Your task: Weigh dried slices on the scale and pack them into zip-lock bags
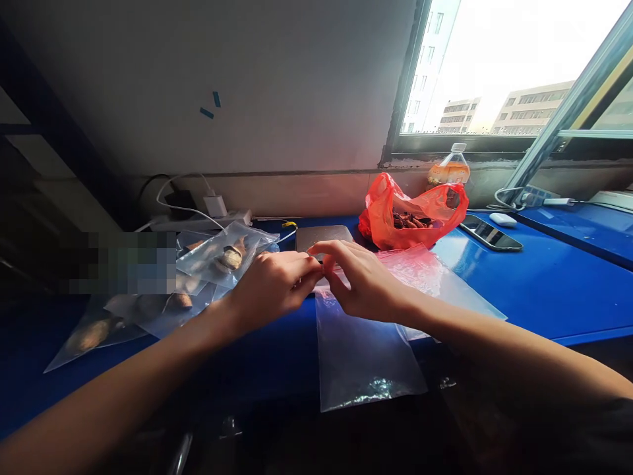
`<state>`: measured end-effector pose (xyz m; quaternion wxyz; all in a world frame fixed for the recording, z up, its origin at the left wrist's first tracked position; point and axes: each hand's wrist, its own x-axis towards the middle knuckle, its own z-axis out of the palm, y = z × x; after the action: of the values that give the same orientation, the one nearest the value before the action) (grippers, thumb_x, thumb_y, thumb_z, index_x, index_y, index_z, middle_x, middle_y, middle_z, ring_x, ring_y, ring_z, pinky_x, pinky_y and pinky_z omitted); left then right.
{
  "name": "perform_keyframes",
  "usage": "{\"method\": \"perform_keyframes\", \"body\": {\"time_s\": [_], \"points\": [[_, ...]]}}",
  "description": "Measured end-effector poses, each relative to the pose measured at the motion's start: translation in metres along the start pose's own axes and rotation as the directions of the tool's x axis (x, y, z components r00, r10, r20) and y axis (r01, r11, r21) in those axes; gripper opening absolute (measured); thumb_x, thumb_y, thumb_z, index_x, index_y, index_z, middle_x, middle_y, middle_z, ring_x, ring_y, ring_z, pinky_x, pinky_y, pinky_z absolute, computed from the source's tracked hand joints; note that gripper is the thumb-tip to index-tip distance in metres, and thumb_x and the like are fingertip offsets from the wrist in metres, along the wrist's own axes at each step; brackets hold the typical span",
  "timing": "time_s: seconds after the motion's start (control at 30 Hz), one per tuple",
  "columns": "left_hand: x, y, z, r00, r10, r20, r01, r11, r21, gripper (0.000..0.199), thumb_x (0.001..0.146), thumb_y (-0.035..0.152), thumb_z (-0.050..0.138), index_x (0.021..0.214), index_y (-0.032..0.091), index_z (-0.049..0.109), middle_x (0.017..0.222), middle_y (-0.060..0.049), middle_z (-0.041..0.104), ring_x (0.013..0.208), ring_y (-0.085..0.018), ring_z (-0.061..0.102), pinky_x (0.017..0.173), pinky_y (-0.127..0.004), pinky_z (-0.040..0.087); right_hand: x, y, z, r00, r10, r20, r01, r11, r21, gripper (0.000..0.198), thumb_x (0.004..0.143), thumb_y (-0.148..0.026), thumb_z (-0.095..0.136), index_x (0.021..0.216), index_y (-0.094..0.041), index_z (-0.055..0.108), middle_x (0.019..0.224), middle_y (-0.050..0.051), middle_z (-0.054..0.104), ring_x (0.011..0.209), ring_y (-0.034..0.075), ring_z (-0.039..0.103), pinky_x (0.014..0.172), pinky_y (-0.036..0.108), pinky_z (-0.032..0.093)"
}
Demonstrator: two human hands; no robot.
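The person's two hands meet in the middle, over a blue table (558, 290). The left hand (277, 280) has its fingers bent and close together, and the right hand (366, 280) has its thumb and pointer finger curved to make a little ring. Their fingertips touch or nearly touch, but the spot is too small to tell what is pinched there. A see-through bag (368, 356), flat and shiny near the bottom, is right below the hands and reaches down toward the near edge. More flat bags (459, 284) lie by the right hand. A silver box (324, 235) sits just behind the hands. Next to it, a red plastic bag (408, 239) stands open with dark brown pieces (414, 221) in it. Beside the left hand is a pile of filled bags (198, 267) with brown lumps inside. Farther right are a phone (492, 233), a small white case (503, 219) and, by the window, a bottle (449, 170).
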<state>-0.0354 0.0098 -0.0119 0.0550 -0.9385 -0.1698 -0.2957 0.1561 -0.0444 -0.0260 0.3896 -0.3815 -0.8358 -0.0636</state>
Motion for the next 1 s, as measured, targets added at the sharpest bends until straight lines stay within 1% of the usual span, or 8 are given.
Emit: {"method": "perform_keyframes", "body": {"time_s": [0.13, 0.23, 0.37, 0.47, 0.57, 0.7, 0.9, 1.0], "points": [[0.000, 0.002, 0.002, 0.998, -0.060, 0.021, 0.060, 0.998, 0.019, 0.028, 0.096, 0.027, 0.047, 0.082, 0.013, 0.066, 0.074, -0.007, 0.070, 0.066, -0.020, 0.067, 0.062, -0.030, 0.048, -0.001, 0.000, 0.004, 0.999, -0.024, -0.021, 0.023, 0.998, -0.055, 0.023, 0.088, -0.007, 0.044, 0.108, -0.016, 0.052, 0.102, 0.013, 0.068, 0.089, 0.023, 0.063, 0.078, 0.038, 0.050], [0.000, 0.001, 0.004, 0.994, -0.104, 0.031, 0.103, 0.994, 0.035, 0.029, 0.097, 0.030, 0.046, 0.084, 0.013, 0.066, 0.076, -0.007, 0.070, 0.068, -0.020, 0.068, 0.063, -0.030, 0.048, 0.000, 0.005, 0.009, 0.997, -0.043, -0.060, 0.039, 0.997, -0.064, 0.020, 0.092, -0.010, 0.043, 0.109, -0.017, 0.050, 0.100, 0.012, 0.068, 0.087, 0.021, 0.062, 0.077, 0.036, 0.050], [0.001, -0.002, 0.000, 0.999, -0.028, 0.021, 0.026, 0.994, 0.102, 0.026, 0.095, 0.025, 0.046, 0.082, 0.014, 0.066, 0.075, -0.006, 0.070, 0.067, -0.019, 0.066, 0.063, -0.029, 0.046, 0.001, 0.008, 0.013, 0.993, -0.084, -0.083, 0.078, 0.994, -0.075, 0.023, 0.091, -0.011, 0.044, 0.112, -0.018, 0.046, 0.100, 0.011, 0.067, 0.084, 0.020, 0.063, 0.074, 0.035, 0.051], [0.003, -0.003, -0.010, 0.997, 0.067, 0.044, -0.073, 0.986, 0.150, 0.024, 0.092, 0.021, 0.049, 0.075, 0.015, 0.064, 0.066, -0.004, 0.064, 0.060, -0.018, 0.061, 0.058, -0.030, 0.043, 0.002, 0.008, 0.013, 0.985, -0.122, -0.124, 0.115, 0.992, -0.060, 0.022, 0.088, -0.010, 0.045, 0.108, -0.020, 0.045, 0.093, 0.009, 0.066, 0.078, 0.019, 0.062, 0.070, 0.034, 0.050], [0.006, -0.002, -0.024, 0.991, 0.119, 0.058, -0.126, 0.985, 0.117, 0.022, 0.090, 0.018, 0.050, 0.075, 0.016, 0.065, 0.067, -0.002, 0.063, 0.061, -0.016, 0.060, 0.061, -0.029, 0.043, 0.004, 0.009, 0.012, 0.955, -0.182, -0.234, 0.175, 0.983, -0.051, 0.024, 0.085, -0.008, 0.046, 0.105, -0.022, 0.042, 0.087, 0.005, 0.063, 0.076, 0.018, 0.060, 0.068, 0.034, 0.049], [0.007, -0.002, -0.044, 0.995, 0.087, 0.049, -0.089, 0.995, 0.050, 0.017, 0.089, 0.017, 0.053, 0.077, 0.019, 0.065, 0.071, 0.000, 0.065, 0.065, -0.014, 0.059, 0.065, -0.027, 0.044, 0.009, 0.013, 0.008, 0.923, -0.226, -0.310, 0.231, 0.973, -0.022, 0.030, 0.083, -0.005, 0.048, 0.106, -0.023, 0.039, 0.086, 0.002, 0.059, 0.074, 0.016, 0.058, 0.069, 0.034, 0.049], [0.006, -0.007, -0.068, 0.999, 0.042, -0.019, -0.042, 0.999, 0.026, 0.014, 0.087, 0.018, 0.056, 0.076, 0.021, 0.064, 0.071, 0.002, 0.067, 0.062, -0.012, 0.059, 0.061, -0.026, 0.044, 0.013, 0.025, 0.001, 0.918, -0.187, -0.349, 0.231, 0.969, 0.089, 0.036, 0.079, -0.003, 0.052, 0.104, -0.025, 0.039, 0.093, 0.001, 0.057, 0.080, 0.015, 0.058, 0.073, 0.035, 0.050], [0.004, -0.011, -0.078, 0.997, 0.044, -0.062, -0.043, 0.999, 0.016, 0.011, 0.086, 0.017, 0.058, 0.078, 0.021, 0.065, 0.070, 0.003, 0.067, 0.062, -0.012, 0.059, 0.059, -0.026, 0.045, 0.015, 0.030, -0.002, 0.907, -0.163, -0.387, 0.218, 0.971, 0.101, 0.035, 0.081, -0.005, 0.053, 0.104, -0.026, 0.037, 0.093, 0.001, 0.055, 0.079, 0.015, 0.058, 0.072, 0.036, 0.049]]}}
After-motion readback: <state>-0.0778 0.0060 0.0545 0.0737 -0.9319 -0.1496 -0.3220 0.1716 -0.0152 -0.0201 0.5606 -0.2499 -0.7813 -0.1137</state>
